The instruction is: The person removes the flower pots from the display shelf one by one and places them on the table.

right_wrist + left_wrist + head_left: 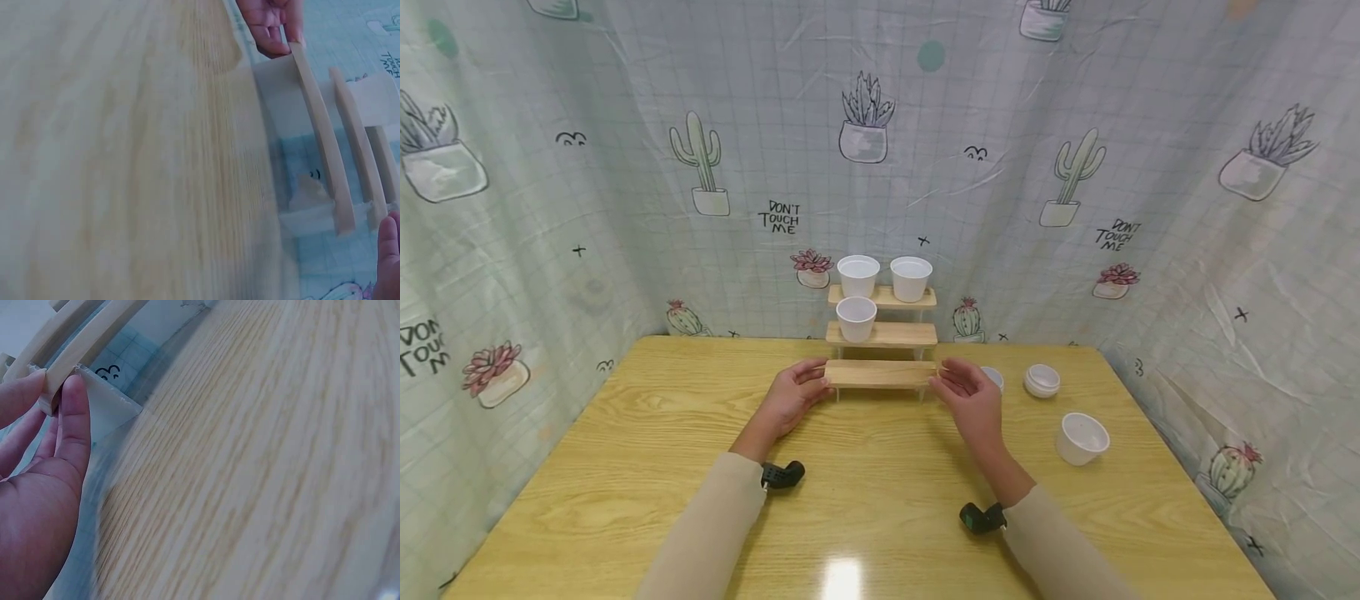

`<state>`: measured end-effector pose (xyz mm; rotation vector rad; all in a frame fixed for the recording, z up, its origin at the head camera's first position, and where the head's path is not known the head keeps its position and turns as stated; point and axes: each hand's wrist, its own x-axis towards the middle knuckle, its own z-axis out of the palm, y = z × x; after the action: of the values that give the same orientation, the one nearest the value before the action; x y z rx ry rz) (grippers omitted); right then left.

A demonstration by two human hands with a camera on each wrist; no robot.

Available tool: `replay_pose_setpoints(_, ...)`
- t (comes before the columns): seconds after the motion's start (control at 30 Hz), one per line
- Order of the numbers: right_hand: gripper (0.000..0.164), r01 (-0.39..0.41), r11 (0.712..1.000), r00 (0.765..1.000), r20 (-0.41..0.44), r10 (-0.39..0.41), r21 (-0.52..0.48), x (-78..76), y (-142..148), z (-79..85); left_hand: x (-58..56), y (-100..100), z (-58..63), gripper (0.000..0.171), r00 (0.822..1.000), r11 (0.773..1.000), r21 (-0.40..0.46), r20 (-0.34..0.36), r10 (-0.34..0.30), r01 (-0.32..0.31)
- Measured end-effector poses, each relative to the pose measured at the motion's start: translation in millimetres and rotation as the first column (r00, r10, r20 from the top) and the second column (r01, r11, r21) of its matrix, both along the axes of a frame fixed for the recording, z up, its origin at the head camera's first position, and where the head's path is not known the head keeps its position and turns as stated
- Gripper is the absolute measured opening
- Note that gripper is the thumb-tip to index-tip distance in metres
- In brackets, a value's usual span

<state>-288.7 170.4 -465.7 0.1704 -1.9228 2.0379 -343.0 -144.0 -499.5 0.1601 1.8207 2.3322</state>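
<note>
A three-tier display stand with wooden shelves (880,374) and clear side supports stands at the back of the table. My left hand (793,395) pinches the left end of its lowest shelf; in the left wrist view the thumb and a finger (75,419) lie on either side of that shelf end. My right hand (973,404) is at the right end of the same shelf, fingers loosely bent beside it. In the right wrist view its fingers (389,247) show next to the shelf ends. White cups (912,279) stand on the stand: two on top, one on the middle shelf's left.
Right of the stand, a white cup (1082,439) and a low stack of white containers (1042,381) stand on the wooden table (625,458). Another cup (993,377) is partly hidden behind my right hand. A cactus-print curtain (760,125) hangs behind and at both sides.
</note>
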Motion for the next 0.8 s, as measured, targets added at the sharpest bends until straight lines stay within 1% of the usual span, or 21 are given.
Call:
replay_pose_setpoints(0.23,0.044,0.037,0.999,0.999,0.006,-0.037,0.017,20.5,23,-2.0,-0.2,1,0.5,0.054,1.000,1.000,0.003,0.002,0.004,-0.004)
replay_pose_setpoints(0.33,0.044,0.050,0.999,0.998,0.026,-0.050,-0.005,28.2,33,-5.1,-1.0,1,-0.2,0.054,1.000,1.000,0.007,0.005,0.004,-0.004)
replay_pose_setpoints(0.5,0.043,0.073,0.996,0.996,0.047,-0.071,-0.046,44.5,46,-4.6,-0.3,1,0.9,0.054,1.000,1.000,0.005,-0.001,0.003,-0.003)
replay_pose_setpoints(0.67,0.043,0.108,0.993,0.993,0.055,-0.106,-0.037,59.8,57,-5.5,1.1,2,1.4,0.053,1.000,1.000,0.010,0.003,0.009,-0.009)
replay_pose_setpoints(0.8,0.043,0.136,0.991,0.988,0.070,-0.135,-0.010,67.7,67,-8.8,0.6,2,0.8,0.053,1.000,1.000,0.019,0.006,0.011,-0.011)
